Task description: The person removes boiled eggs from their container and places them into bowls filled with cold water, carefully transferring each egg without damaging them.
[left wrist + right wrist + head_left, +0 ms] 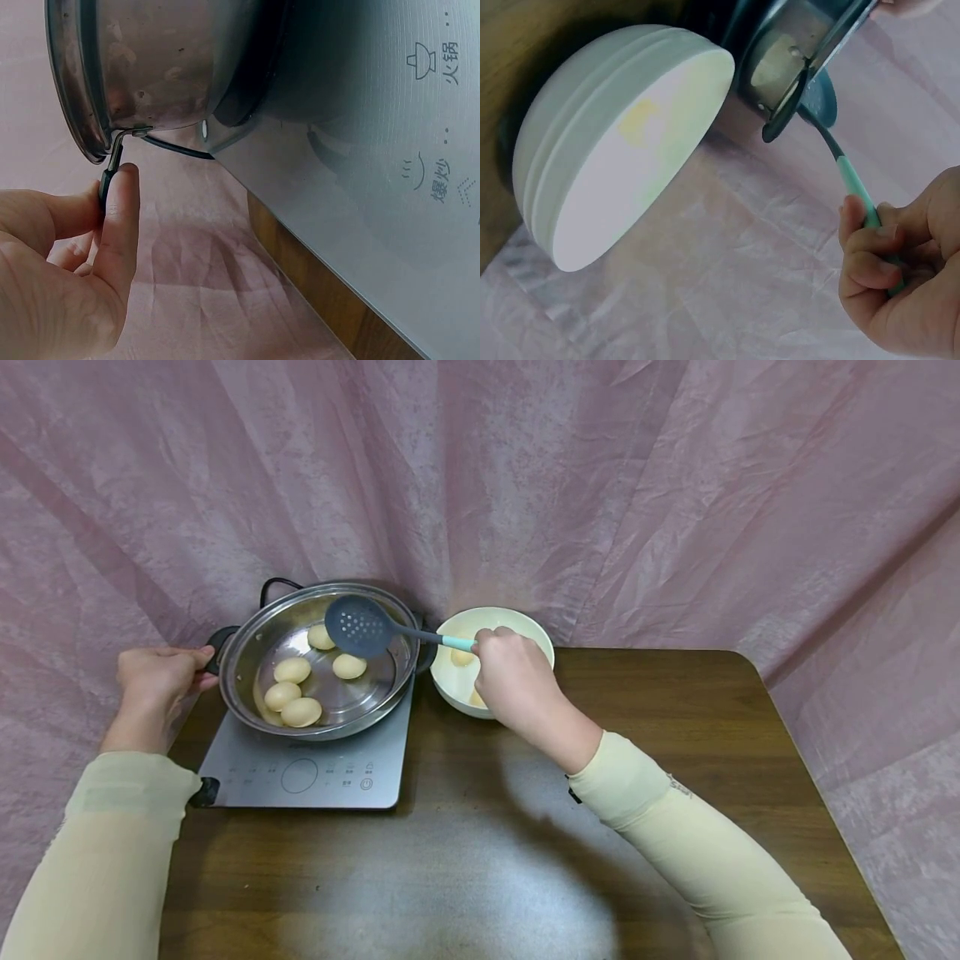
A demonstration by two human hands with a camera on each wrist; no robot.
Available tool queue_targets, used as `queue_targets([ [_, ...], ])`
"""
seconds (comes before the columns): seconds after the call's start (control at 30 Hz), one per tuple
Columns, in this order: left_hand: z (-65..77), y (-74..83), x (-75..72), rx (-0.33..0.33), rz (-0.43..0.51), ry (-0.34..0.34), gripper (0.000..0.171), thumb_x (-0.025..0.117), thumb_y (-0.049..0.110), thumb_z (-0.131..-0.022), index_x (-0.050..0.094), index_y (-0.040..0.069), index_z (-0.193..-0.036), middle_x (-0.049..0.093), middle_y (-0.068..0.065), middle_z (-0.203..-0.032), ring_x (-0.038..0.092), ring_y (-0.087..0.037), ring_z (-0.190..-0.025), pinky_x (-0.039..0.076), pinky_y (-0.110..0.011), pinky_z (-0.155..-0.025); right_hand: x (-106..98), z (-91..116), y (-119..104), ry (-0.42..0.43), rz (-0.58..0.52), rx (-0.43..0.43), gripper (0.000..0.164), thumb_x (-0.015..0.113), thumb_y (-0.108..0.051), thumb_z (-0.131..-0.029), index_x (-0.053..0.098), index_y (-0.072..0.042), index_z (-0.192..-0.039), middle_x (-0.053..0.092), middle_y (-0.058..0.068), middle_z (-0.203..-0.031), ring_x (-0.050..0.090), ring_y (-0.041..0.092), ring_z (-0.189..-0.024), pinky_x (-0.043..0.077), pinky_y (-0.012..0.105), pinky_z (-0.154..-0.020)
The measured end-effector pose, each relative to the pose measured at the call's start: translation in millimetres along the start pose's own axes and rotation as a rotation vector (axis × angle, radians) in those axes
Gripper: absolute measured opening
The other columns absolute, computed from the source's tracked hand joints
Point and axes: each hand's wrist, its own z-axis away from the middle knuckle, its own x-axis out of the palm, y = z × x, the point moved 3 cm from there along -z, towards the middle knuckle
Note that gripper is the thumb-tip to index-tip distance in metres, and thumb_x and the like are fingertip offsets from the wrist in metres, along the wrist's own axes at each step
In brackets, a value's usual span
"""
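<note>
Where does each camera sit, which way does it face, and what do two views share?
Head: worn on the head, facing forward and down at pot, stove, bowl; left hand, right hand, sleeves show.
Left wrist: worn there, facing the pot's side and stove; left hand pinches the handle.
Right wrist: worn there, facing bowl and pot; right hand grips the spoon, left hand barely shows at top.
Head and right wrist share bowl and spoon.

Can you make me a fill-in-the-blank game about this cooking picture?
The right grip holds a spoon with small ____ in its head.
The left grip pinches the metal pot by its black ____.
In the head view, ____ egg-shaped pieces show inside the pot.
The curtain behind the table is ____.

Missing words: holes; handle; five; pink.
</note>
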Motion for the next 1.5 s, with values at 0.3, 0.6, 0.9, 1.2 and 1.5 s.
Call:
queue_targets([
  [0.3,-0.8,-1.3,-0.3,-0.007,-0.021,0.009,0.009,0.067,0.027,-0.086,0.066,0.027,-0.078,0.063,0.015,-0.061,0.069,-0.009,-0.061,0.060,-0.023,-0.060,4.5,-1.5,-4.6,0.114,0.112,-0.076,0.004,0.061,-0.008,-0.086,0.062,-0.005,-0.084,0.055,0.006,-0.070,0.055,0.023,-0.060,0.048,0.033,-0.048],
  [0.6,-4.0,-0.9,-1.0,-0.004,0.000,0.018,0.008,0.068,0.025,-0.085,0.068,0.028,-0.078,0.063,0.015,-0.062,0.069,-0.009,-0.060,0.060,-0.024,-0.061,10.6,0.3,-3.2,0.026,0.109,-0.058,0.003,0.063,-0.006,-0.083,0.062,-0.006,-0.085,0.056,0.006,-0.072,0.057,0.023,-0.062,0.050,0.034,-0.050],
  [0.9,-1.3,-1.2,-1.0,-0.002,-0.053,0.018,0.005,0.067,0.032,-0.086,0.067,0.029,-0.081,0.062,0.017,-0.063,0.069,-0.008,-0.063,0.060,-0.024,-0.064,12.6,3.3,-12.3,-0.050,0.037,-0.092,0.004,0.061,-0.006,-0.085,0.065,-0.007,-0.086,0.058,0.005,-0.073,0.059,0.023,-0.065,0.051,0.033,-0.054],
  [1.2,0.2,2.3,0.6,-0.006,0.003,0.018,0.001,0.069,0.026,-0.085,0.070,0.027,-0.084,0.063,0.016,-0.062,0.068,-0.009,-0.059,0.059,-0.023,-0.059,8.8,7.0,-13.3,-0.138,-0.046,-0.052,0.020,0.056,-0.008,-0.089,0.059,-0.012,-0.069,0.052,0.001,-0.063,0.050,0.016,-0.060,0.044,0.030,-0.049],
  [1.5,-2.4,0.4,0.5,-0.003,0.009,0.021,0.009,0.069,0.023,-0.085,0.067,0.026,-0.076,0.063,0.014,-0.062,0.068,-0.009,-0.058,0.060,-0.024,-0.060,3.8,7.2,-13.4,-0.239,-0.185,0.005,0.034,0.052,-0.013,-0.092,0.053,-0.015,-0.058,0.038,-0.006,-0.054,0.039,0.012,-0.054,0.036,0.024,-0.046],
])
